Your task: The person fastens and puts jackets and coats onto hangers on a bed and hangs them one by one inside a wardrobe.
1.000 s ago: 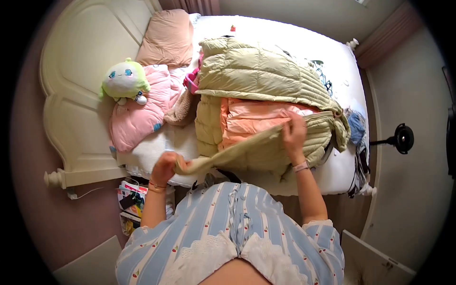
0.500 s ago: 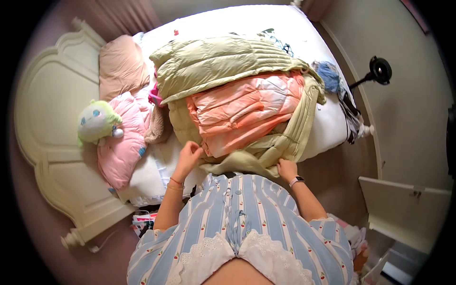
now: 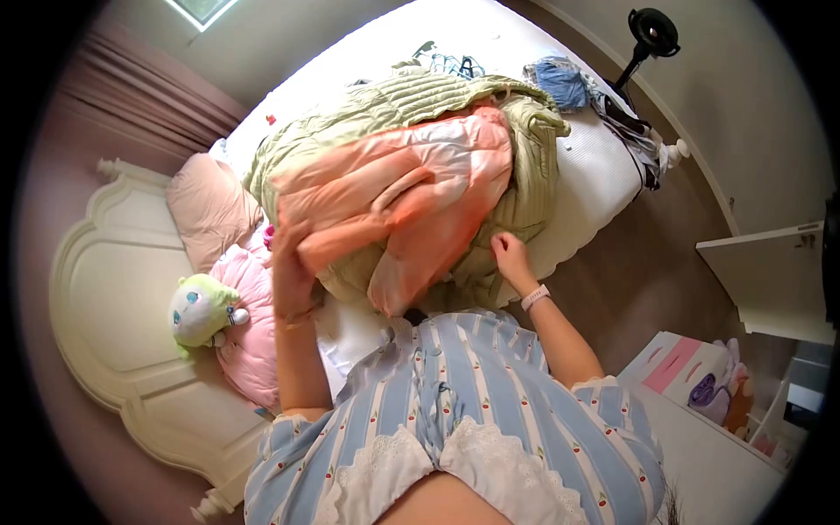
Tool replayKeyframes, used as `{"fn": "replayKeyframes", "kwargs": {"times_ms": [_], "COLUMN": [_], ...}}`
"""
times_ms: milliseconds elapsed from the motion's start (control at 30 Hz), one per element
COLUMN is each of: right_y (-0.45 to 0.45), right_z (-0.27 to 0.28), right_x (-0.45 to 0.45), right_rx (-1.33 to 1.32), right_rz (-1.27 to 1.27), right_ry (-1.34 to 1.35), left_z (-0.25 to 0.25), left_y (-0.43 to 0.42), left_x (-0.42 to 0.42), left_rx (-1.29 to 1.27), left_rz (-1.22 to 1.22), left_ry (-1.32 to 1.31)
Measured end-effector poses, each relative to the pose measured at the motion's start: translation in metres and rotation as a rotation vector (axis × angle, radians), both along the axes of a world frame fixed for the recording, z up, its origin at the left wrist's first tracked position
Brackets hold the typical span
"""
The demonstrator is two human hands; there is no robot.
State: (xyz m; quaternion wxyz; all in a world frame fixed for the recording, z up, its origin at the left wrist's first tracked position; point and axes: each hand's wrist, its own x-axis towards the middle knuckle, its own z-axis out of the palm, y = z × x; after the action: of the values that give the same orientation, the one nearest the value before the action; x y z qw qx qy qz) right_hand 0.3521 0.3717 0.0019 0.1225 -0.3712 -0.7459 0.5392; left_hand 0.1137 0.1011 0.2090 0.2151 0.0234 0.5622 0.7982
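On the bed lies an orange-and-white puffer jacket (image 3: 455, 179), spread over a pale green puffer coat (image 3: 534, 166). My left hand (image 3: 292, 269), somewhat blurred, grips the jacket's left side near a sleeve and holds that part up. My right hand (image 3: 512, 261) is at the lower right, beside the green coat's edge, with its fingers curled closed. Whatever lies between those fingers is hidden. The jacket's lower end hangs toward my body at the bed's near edge.
A plush toy (image 3: 203, 311) and a pink quilted item (image 3: 249, 306) lie by the cream headboard (image 3: 114, 306), near a peach pillow (image 3: 210, 210). Blue clothing (image 3: 560, 83) and hangers (image 3: 455, 66) lie farther off. A black stand (image 3: 652, 35) and open white door (image 3: 770, 271) are right.
My left hand has moved left and up, lifting the orange jacket's left side. My right hand has risen from the green coat's near edge. The view has turned.
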Motion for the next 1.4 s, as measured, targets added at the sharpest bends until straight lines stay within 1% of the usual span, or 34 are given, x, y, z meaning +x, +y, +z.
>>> {"fn": "replayKeyframes", "kwargs": {"times_ms": [33, 67, 100, 167, 200, 267, 300, 333, 400, 433, 467, 500, 533, 567, 600, 667, 700, 733, 767, 800, 833, 900, 933, 1000, 1033, 1067, 1100, 1133, 1167, 1233, 1267, 1333, 1367, 1400], "right_y": [0.005, 0.012, 0.022, 0.039, 0.043, 0.054, 0.067, 0.064, 0.051, 0.048, 0.046, 0.045, 0.044, 0.034, 0.027, 0.015, 0.021, 0.022, 0.025, 0.033, 0.048, 0.082, 0.074, 0.102, 0.116, 0.115, 0.113, 0.115, 0.117, 0.105, 0.103, 0.098, 0.095, 0.091], "right_z": [0.001, 0.001, 0.006, 0.021, 0.026, 0.031, 0.008, 0.006, 0.009, 0.015, 0.005, -0.015, -0.026, -0.006, 0.024, 0.072, 0.073, 0.102, 0.136, 0.145, 0.154, 0.192, 0.248, 0.300, 0.327, 0.362, 0.395, 0.420, 0.442, 0.487, 0.504, 0.535, 0.548, 0.558], "right_x": [-0.014, -0.025, -0.032, -0.045, -0.051, -0.061, -0.066, -0.071, -0.089, -0.094, -0.097, -0.098, -0.098, -0.098, -0.096, -0.091, -0.082, -0.071, -0.059, -0.046, -0.032, -0.009, -0.017, -0.014, -0.013, -0.022, -0.033, -0.040, -0.045, -0.052, -0.056, -0.059, -0.061, -0.061], "right_rx": [0.059, 0.118, 0.116, -0.376, -0.385, -0.639, -0.736, -0.740, -1.069, -1.198, -1.203, -1.165, -1.122, -0.948, -0.944, -0.582, -0.189, -0.157, -0.124, 0.015, 0.156, 0.218, 0.249, 0.448, 0.548, 0.563, 0.580, 0.655, 0.731, 0.813, 0.888, 0.986, 1.091, 1.195], "right_rz": [-0.144, -0.284, -0.285, -0.466, -0.464, -0.259, -0.138, -0.128, -0.268, -0.328, -0.315, -0.284, -0.252, -0.339, -0.330, -0.448, -0.434, -0.389, -0.343, -0.300, -0.254, -0.175, -0.208, -0.177, -0.168, -0.152, -0.138, -0.094, -0.055, 0.024, 0.035, 0.028, 0.019, 0.009], "right_ry": [0.142, 0.283, 0.286, 0.345, 0.347, 0.439, 0.355, 0.351, 0.533, 0.557, 0.547, 0.471, 0.396, 0.380, 0.372, 0.551, 0.392, 0.391, 0.389, 0.422, 0.457, 0.500, 0.564, 0.573, 0.578, 0.613, 0.652, 0.664, 0.672, 0.693, 0.735, 0.777, 0.791, 0.801], "left_z": [0.030, 0.044, 0.057, 0.049, 0.021, -0.019, -0.023, -0.027, -0.033, -0.065, -0.109, -0.142, -0.161, -0.148, -0.132, -0.172, -0.172, -0.181, -0.166, -0.137, -0.116, -0.081, -0.061, 0.009, 0.021, 0.052, 0.087, 0.101, 0.122, 0.161, 0.165, 0.174, 0.177, 0.173], "left_y": [-0.007, -0.022, -0.036, -0.082, -0.131, -0.188, -0.193, -0.194, -0.178, -0.193, -0.212, -0.227, -0.234, -0.211, -0.185, -0.219, -0.222, -0.231, -0.222, -0.206, -0.194, -0.175, -0.163, -0.117, -0.103, -0.082, -0.058, -0.042, -0.017, 0.025, 0.040, 0.061, 0.068, 0.074], "left_x": [0.007, 0.013, 0.019, 0.021, 0.010, 0.007, 0.018, 0.029, 0.061, 0.068, 0.077, 0.087, 0.095, 0.106, 0.116, 0.121, 0.120, 0.115, 0.111, 0.100, 0.091, 0.063, 0.044, 0.015, -0.011, -0.025, -0.031, -0.055, -0.062, -0.062, -0.070, -0.072, -0.073, -0.080], "left_rx": [-0.063, -0.025, 0.014, 0.216, 0.218, 0.217, 0.173, 0.130, -0.176, -0.450, -0.723, -0.871, -1.010, -1.191, -1.366, -1.604, -1.557, -1.488, -1.369, -1.248, -1.153, -0.931, -0.807, -0.721, -0.622, -0.548, -0.545, -0.444, -0.342, -0.355, -0.372, -0.350, -0.328, -0.255], "left_rz": [0.034, 0.042, 0.050, 0.036, 0.102, 0.173, 0.145, 0.118, 0.126, 0.066, 0.004, -0.130, -0.271, -0.412, -0.557, -0.795, -0.746, -0.674, -0.621, -0.565, -0.501, -0.383, -0.334, -0.181, -0.122, -0.126, -0.059, -0.137, -0.195, -0.265, -0.297, -0.515, -0.673, -0.753], "left_ry": [-0.005, -0.002, 0.001, -0.009, 0.006, 0.025, -0.064, -0.155, -0.339, -0.316, -0.295, -0.435, -0.576, -0.526, -0.468, -0.041, -0.056, -0.023, -0.036, -0.048, 0.045, 0.209, 0.282, 0.477, 0.587, 0.638, 0.662, 0.924, 0.961, 1.119, 1.227, 1.092, 0.919, 0.851]}}
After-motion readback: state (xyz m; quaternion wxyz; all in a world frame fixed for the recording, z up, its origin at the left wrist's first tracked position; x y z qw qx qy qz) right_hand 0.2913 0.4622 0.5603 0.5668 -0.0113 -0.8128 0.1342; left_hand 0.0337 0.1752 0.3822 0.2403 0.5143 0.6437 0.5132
